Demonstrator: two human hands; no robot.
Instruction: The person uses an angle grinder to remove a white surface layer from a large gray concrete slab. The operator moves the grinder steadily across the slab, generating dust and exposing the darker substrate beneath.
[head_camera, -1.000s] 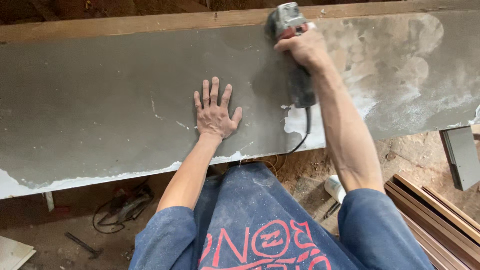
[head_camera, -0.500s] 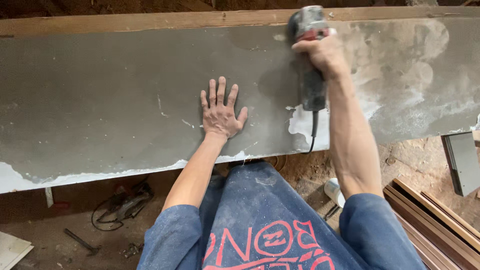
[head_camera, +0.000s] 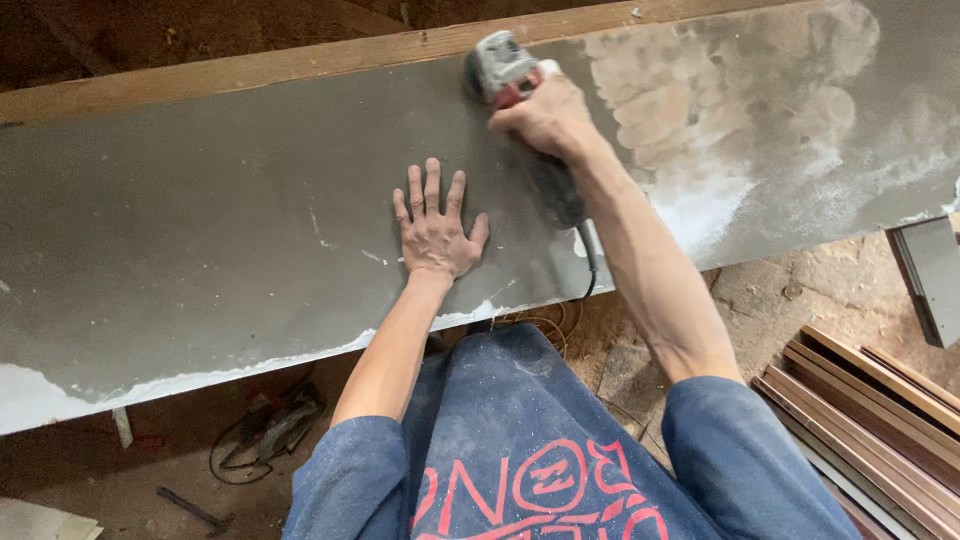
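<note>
Leftward since before, grinder (head_camera: 505, 70) protrudes beyond right hand (head_camera: 548, 118) grip.

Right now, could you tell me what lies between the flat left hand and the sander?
In the head view, only bare grey board separates the left hand from the sander held in the right hand.

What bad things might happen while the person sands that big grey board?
The left hand lies flat and bare on the grey board, close to the sander in the right hand; a slip might graze it. The cord could snag on the board's edge. White dust could be breathed in.
</note>
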